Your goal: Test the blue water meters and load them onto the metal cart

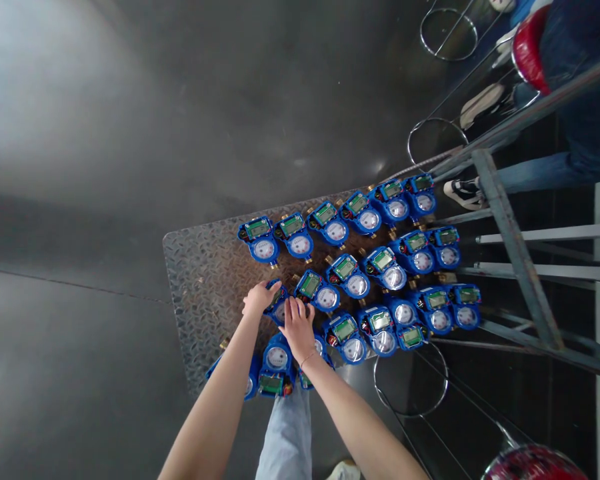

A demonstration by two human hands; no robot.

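Left hand (260,298) was half open, its fingers (273,287) draped over the upper edge of a tilted blue plastic water meter with a green circuit-board display (276,308); right hand (298,330) was curled down beside it, its fingertips (293,307) against that same meter, though whether either had firm hold I could not tell. That meter sat near the close edge of a diamond-pattern steel sheet (200,287), among rows of similar blue meters (383,267) with white dials and brass pipe stubs (224,343), packed almost touching. Further meters (276,363) lay along that edge, beneath the forearms. Risks, as judged: a loose grip could drop the tilted meter onto its neighbours, cracking a dial or exposed board; a brass stub could snag an adjacent body; a forearm could nudge edge meters off the sheet. Beyond the sheet's far side stood a grey metal frame (517,247).
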